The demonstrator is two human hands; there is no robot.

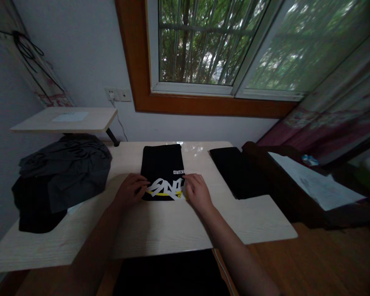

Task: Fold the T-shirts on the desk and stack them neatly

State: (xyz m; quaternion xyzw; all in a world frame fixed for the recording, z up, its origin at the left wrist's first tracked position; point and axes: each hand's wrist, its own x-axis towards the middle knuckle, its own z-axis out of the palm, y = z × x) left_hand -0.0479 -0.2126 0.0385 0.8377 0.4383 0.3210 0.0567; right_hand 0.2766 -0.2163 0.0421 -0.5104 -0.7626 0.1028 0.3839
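A folded black T-shirt lies flat on the pale desk, with white lettering and a yellow stripe printed on its near half. At its left edge, my left hand has its fingers curled, thumb and fingertips pinching the cloth. My right hand is bent over the opposite edge, fingertips on the fabric beside the print; its thumb is partly hidden. Both forearms reach in from the near side of the desk.
Crumpled dark grey and black clothes are heaped at the left, below a small raised shelf. A flat folded black cloth lies on the right. Beyond it stands a dark brown piece of furniture with papers on top. A window is behind.
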